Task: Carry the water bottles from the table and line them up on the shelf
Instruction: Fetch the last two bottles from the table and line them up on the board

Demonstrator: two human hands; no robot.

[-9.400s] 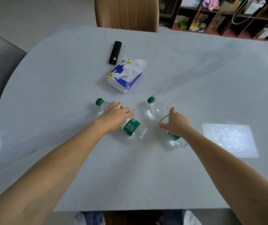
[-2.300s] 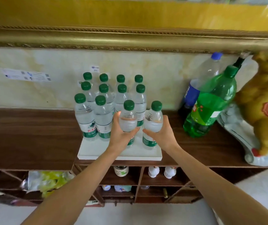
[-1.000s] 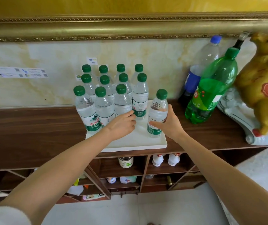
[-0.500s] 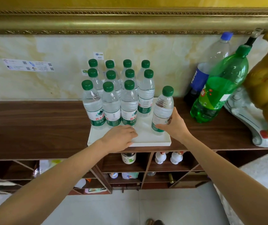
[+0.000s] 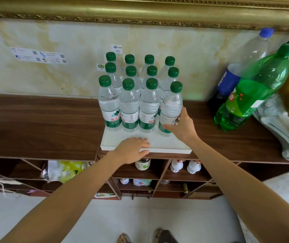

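a: where's your right hand (image 5: 181,126) just now?

b: your right hand is wrapped round the lower half of the front-right water bottle (image 5: 171,109), thumb across the label at the front, fingers curled behind it. the bottle stands on the white tray (image 5: 166,146) and leans a little to the left at the top, its shoulder touching the next bottle in the row.

a: and the left hand (image 5: 133,151)?

b: your left hand holds nothing. it lies palm down on the front edge of the white tray, fingers straight and together, pointing right, the thumb tucked under along the tray's rim.

a: where are the rest of the bottles?

b: they are the water bottles (image 5: 131,95), green-capped, packed in three rows of four on the tray, counting the one you hold. the back row stands against the marbled wall (image 5: 52,76). the tray sits on the brown wooden shelf (image 5: 43,127), its front edge close to the shelf's lip.

a: anything beside them?

b: to the right, apart from the tray, a big green soda bottle (image 5: 252,95) leans rightward, with a blue-labelled cola bottle (image 5: 236,71) behind it, and a white and gold figurine (image 5: 284,120) at the far right. small jars and white bottles stand in the cubbies (image 5: 184,171) below the shelf.
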